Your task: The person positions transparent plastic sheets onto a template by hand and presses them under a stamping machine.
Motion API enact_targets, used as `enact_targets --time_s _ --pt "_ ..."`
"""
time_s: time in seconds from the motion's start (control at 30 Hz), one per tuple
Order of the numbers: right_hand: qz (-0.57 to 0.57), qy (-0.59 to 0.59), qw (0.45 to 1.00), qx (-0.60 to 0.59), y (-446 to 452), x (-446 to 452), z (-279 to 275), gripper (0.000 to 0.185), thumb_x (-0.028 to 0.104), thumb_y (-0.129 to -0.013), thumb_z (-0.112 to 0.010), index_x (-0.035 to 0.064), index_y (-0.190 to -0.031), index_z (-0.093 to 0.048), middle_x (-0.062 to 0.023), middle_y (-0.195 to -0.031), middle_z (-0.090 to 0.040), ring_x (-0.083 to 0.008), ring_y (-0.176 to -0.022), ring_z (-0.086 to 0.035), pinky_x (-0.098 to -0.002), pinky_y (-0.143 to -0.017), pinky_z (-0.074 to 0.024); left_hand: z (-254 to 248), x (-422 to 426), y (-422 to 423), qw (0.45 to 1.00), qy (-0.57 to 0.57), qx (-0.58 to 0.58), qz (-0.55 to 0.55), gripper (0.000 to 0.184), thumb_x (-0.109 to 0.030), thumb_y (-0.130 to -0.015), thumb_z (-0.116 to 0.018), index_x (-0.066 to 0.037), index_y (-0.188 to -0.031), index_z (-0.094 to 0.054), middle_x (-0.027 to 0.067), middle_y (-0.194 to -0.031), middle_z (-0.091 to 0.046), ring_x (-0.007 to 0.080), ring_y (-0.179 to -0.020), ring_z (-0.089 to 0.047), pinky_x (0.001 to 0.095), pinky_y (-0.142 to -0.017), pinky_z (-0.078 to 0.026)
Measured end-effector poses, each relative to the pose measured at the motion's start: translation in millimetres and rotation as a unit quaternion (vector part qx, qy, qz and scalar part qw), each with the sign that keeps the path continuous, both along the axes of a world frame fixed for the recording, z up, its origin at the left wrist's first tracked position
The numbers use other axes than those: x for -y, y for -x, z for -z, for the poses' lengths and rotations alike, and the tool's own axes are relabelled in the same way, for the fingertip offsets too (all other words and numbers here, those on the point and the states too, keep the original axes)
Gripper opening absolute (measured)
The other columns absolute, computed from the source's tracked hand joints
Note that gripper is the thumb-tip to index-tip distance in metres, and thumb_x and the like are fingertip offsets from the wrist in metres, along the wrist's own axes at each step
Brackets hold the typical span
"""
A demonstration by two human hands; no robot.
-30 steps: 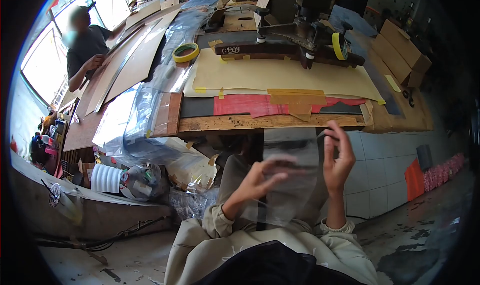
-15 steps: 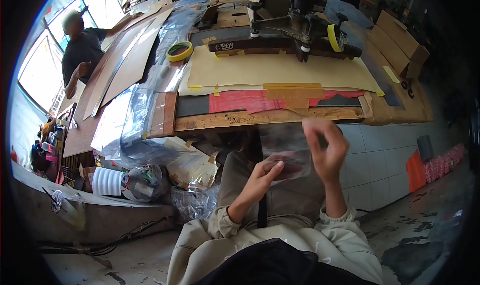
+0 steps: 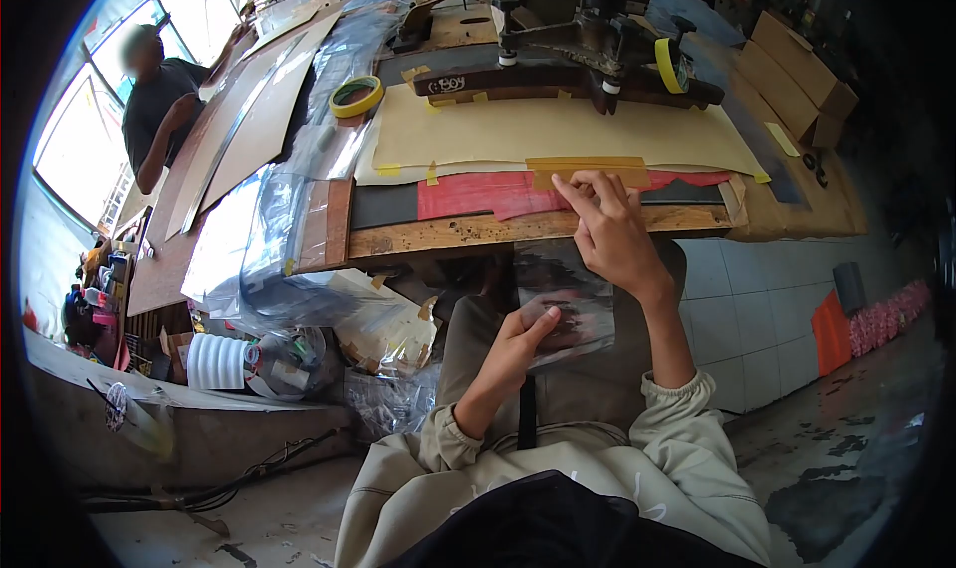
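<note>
My left hand (image 3: pixel 517 347) is closed on a clear plastic sheet (image 3: pixel 583 331) above my lap, thumb on top. Dark reddish patches show on or through the film. My right hand (image 3: pixel 609 227) is over the table's front edge, its fingers apart and stretched towards a strip of brown tape (image 3: pixel 543 169). A fingertip reaches the tape; I cannot tell whether it presses on it. Beneath the tape lie a red sheet (image 3: pixel 463 197) and a large cream paper sheet (image 3: pixel 478 140).
A dark clamp bar (image 3: pixel 558 90) with a metal frame lies across the paper. Yellow tape rolls (image 3: pixel 357 97) and scissors (image 3: pixel 816 169) are on the table. Long boards (image 3: pixel 264 120) lie at left beside a person (image 3: pixel 159 100). A cardboard box (image 3: pixel 792 75) stands at right.
My right hand has moved up from near the plastic sheet to the brown tape, its fingers opening out. The plastic sheet hangs more spread in my left hand. The other person's arm has shifted.
</note>
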State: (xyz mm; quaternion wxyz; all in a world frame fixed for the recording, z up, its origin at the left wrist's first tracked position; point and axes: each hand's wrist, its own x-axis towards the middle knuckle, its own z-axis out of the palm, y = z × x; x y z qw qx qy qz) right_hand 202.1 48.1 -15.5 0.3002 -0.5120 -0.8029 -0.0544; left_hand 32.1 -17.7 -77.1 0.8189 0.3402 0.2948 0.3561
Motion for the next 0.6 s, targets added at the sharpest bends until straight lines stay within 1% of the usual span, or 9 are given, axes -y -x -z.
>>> enact_targets --time_s 0.1,0.2,0.3,0.5,0.6 --pt "-0.008 -0.014 1.0 0.026 3 -2 3 0.049 -0.002 -0.07 -0.058 0.0061 -0.119 -0.057 -0.0048 -0.106 -0.051 -0.0229 -0.102 -0.047 -0.0401 -0.084 -0.0338 -3 1 0 1.0 -0.007 0.007 0.001 0.034 -0.02 -0.097 -0.044 0.0 -0.125 -0.049 0.0112 -0.108 -0.061 0.019 -0.096 -0.062 0.0326 -0.084 -0.052" --pt "0.003 -0.049 0.998 0.033 5 1 7 0.043 -0.002 -0.07 -0.057 0.0067 -0.113 -0.058 -0.0048 -0.106 -0.051 -0.0244 -0.101 -0.047 -0.0401 -0.085 -0.033 -4 1 0 1.0 -0.009 0.001 0.002 0.034 -0.019 -0.098 -0.043 0.0 -0.125 -0.049 0.0112 -0.107 -0.061 0.019 -0.097 -0.062 0.0332 -0.085 -0.052" --pt "-0.003 -0.077 0.997 0.027 5 -1 7 0.035 -0.003 -0.07 -0.056 0.0072 -0.104 -0.058 -0.0044 -0.103 -0.052 -0.0236 -0.099 -0.048 -0.0405 -0.085 -0.0323 -1 0 -1 1.0 -0.011 -0.007 0.005 0.034 -0.019 -0.098 -0.043 0.0 -0.125 -0.049 0.0118 -0.108 -0.061 0.0202 -0.098 -0.062 0.0339 -0.086 -0.051" --pt "-0.028 0.014 0.999 0.028 7 -5 -3 0.024 -0.002 -0.071 -0.056 0.0075 -0.093 -0.056 -0.0044 -0.093 -0.054 -0.0225 -0.096 -0.05 -0.0389 -0.083 -0.0319 -5 1 0 1.0 0.006 0.008 0.008 0.034 -0.019 -0.098 -0.043 0.0 -0.124 -0.049 0.0127 -0.108 -0.061 0.0231 -0.099 -0.062 0.0356 -0.085 -0.052" --pt "-0.024 0.05 0.998 0.028 7 -8 -7 0.015 0.006 -0.074 -0.06 0.0075 -0.088 -0.055 -0.0058 -0.092 -0.054 -0.0225 -0.095 -0.05 -0.0384 -0.081 -0.0323 -4 0 0 1.0 0.004 0.009 0.003 0.033 -0.019 -0.097 -0.045 0.001 -0.123 -0.05 0.0125 -0.107 -0.062 0.0231 -0.097 -0.063 0.0362 -0.083 -0.053"
